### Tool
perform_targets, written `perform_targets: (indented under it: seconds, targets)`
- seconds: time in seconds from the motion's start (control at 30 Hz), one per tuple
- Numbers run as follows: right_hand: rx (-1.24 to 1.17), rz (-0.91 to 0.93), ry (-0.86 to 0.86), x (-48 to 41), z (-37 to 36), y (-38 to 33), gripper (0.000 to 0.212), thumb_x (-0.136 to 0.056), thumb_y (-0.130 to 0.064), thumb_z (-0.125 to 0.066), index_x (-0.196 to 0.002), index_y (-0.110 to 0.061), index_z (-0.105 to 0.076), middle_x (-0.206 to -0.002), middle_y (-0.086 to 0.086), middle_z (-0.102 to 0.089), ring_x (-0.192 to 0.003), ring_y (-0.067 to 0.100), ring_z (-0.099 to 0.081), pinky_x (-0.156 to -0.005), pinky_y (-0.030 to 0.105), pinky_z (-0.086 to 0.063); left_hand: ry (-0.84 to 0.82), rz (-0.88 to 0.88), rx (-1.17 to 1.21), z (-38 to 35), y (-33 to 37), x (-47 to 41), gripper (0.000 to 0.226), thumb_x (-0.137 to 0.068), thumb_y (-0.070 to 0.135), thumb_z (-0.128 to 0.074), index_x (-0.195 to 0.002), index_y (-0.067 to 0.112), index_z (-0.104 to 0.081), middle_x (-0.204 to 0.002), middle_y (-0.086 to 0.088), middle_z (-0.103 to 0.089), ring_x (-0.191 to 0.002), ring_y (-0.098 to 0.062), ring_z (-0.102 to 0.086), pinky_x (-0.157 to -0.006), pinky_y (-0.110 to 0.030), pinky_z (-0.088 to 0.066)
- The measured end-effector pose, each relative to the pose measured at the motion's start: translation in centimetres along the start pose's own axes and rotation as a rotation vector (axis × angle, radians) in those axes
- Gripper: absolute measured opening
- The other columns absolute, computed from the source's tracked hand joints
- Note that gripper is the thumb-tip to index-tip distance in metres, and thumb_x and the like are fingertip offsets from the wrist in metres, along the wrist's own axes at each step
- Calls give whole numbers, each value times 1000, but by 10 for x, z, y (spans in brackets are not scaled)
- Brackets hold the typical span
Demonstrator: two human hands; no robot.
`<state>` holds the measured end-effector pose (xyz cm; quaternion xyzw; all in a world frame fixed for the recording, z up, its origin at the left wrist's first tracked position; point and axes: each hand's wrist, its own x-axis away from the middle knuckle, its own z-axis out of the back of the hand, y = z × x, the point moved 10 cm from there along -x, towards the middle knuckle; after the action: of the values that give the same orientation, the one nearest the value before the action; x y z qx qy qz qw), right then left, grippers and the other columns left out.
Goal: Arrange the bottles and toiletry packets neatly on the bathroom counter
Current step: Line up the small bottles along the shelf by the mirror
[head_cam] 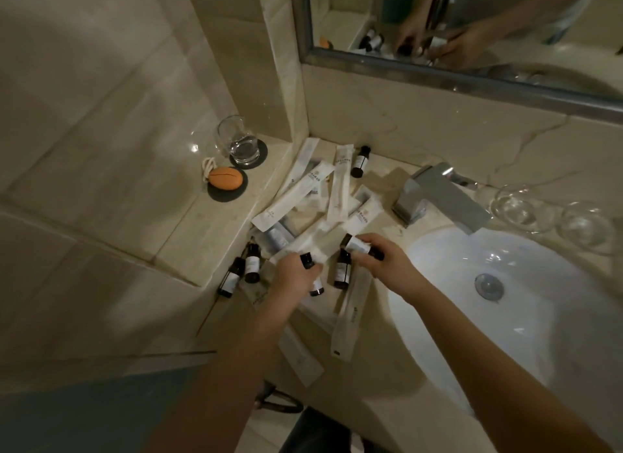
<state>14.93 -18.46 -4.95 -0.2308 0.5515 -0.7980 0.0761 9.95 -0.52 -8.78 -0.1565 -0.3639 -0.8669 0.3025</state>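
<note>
You were early in the job. Your left hand (293,279) had its fingers curled round one bottle (306,261), cap up, just above the counter (374,371); your right hand (382,262) gripped a 2nd bottle (358,245) turned sideways, w/ a 3rd bottle (342,273) between the two hands. Nothing looked lined up: two more bottles (252,263) lay left by the ledge (202,223), another (360,160) far back near the wall (421,132), and the packets (303,189) sprawled criss-cross in a heap, one long packet (350,314) beside the sink (505,317) rim. Left to do, I'd judge: group all bottles, then straighten every packet.
</note>
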Motion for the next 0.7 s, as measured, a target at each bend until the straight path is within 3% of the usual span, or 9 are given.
perform_targets:
  seconds: [0.13,0.2,0.3,0.47,0.57,0.63,0.7]
  targets:
    - [-199,-68,9,26,-3,-5,21,-97,-25,-46,-106,-19,-64,-81,-3,-58,-65,7,-52,-59,17,-46,25,-76,34,18,9,7,34,-87,37,-56,-102,7,-54,-104,-9,-64,-95,-25,-59,-76,-31,-45]
    - [-232,-69,52,38,3,-4,14,-93,-22,-54,-99,-21,-66,-81,0,-59,-70,15,-56,-65,23,-52,13,-134,78,24,18,11,34,-88,37,-52,-104,7,-49,-107,-13,-62,-94,-26,-58,-77,-33,-45]
    - [-247,-102,173,60,25,7,13,-82,-18,-69,-93,-11,-68,-85,9,-64,-75,21,-61,-70,25,-55,-32,-251,143,22,46,21,38,-90,31,-49,-114,2,-47,-108,-16,-58,-91,-23,-52,-75,-29,-39]
    - [-242,-169,418,107,84,33,20,-73,-6,-76,-83,-18,-64,-85,4,-63,-77,16,-59,-70,23,-51,-215,-403,196,-26,104,46,31,-93,28,-47,-114,6,-42,-103,-10,-57,-89,-22,-56,-66,-27,-44]
    - [-279,-193,536,138,121,52,26,-71,0,-76,-83,-19,-64,-94,8,-61,-83,20,-59,-72,24,-52,-311,-477,206,-61,140,73,24,-93,25,-46,-110,9,-42,-98,-10,-62,-84,-23,-62,-72,-30,-53]
    - [-326,-181,618,159,148,63,29,-69,6,-75,-79,-19,-63,-93,9,-60,-82,19,-58,-71,21,-51,-394,-523,203,-88,162,93,23,-93,24,-47,-111,9,-42,-95,-9,-59,-76,-18,-61,-63,-22,-51]
    - [-372,-178,693,180,176,77,32,-69,9,-73,-78,-19,-61,-85,4,-60,-79,16,-57,-70,19,-50,-446,-562,162,-114,184,110,23,-93,25,-47,-109,9,-41,-93,-8,-56,-76,-20,-59,-64,-28,-47]
